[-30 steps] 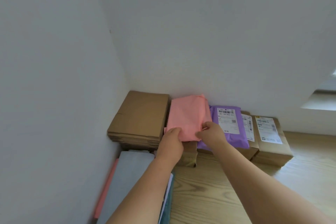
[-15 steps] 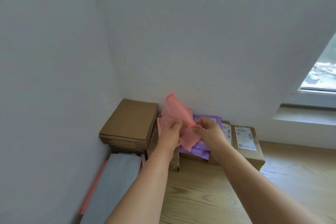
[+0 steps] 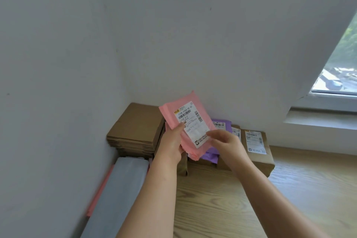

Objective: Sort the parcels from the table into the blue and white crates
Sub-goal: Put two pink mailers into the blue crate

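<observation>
Wooden table (image 3: pixel 251 208) in a white corner: I'm pinching the pink mailer (image 3: pixel 181 120) label-up by its left edge with my left hand (image 3: pixel 171 146), right hand (image 3: pixel 227 142) loosely open, touching its lower right edge; looks light, floppy and slick, so gripping edges.

Single head view, looking forward and down into wall corner, close over tabletop (image 3: pixel 222 205); forearms enter from bottom.
</observation>
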Available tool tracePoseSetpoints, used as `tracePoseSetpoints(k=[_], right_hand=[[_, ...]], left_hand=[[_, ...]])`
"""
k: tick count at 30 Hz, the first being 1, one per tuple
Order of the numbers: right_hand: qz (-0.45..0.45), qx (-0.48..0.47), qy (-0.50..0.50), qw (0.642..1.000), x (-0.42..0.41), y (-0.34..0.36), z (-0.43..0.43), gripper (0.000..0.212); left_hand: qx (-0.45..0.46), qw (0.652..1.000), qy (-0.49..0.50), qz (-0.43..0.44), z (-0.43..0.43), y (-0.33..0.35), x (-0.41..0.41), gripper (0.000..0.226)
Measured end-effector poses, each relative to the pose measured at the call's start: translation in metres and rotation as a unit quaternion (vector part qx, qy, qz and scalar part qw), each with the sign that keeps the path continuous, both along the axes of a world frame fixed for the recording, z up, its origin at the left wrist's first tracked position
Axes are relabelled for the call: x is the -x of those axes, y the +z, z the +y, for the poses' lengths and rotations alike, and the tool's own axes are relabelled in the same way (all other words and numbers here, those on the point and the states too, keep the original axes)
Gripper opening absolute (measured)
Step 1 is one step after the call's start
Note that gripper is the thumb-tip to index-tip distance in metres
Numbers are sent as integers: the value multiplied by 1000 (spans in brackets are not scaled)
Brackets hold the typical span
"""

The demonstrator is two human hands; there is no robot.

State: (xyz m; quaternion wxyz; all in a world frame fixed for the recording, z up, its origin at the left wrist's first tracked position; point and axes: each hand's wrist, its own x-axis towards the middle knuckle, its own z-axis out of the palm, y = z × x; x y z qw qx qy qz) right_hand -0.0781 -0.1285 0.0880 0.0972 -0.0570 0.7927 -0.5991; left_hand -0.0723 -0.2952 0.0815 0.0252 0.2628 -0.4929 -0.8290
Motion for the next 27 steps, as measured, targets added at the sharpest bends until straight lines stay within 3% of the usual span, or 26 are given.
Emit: tracePoseSetpoints(k=[3, 8, 15, 27], right_hand=[[24, -7, -40, 999, -1, 0, 8, 34], [-38, 55, -30, 997, -6, 0, 15, 53], [-123, 140, -59, 981, -17, -4, 24, 12], [-151, 170, -42, 973, -18, -18, 40, 23]], left_hand=[[-21, 999, -26, 5, 0, -1, -13, 22], [-21, 998, -63, 2, 0, -9, -23, 23], [-40, 996, -72, -19, 4, -17, -23, 17], [0, 997, -82, 3, 9, -21, -20, 36]])
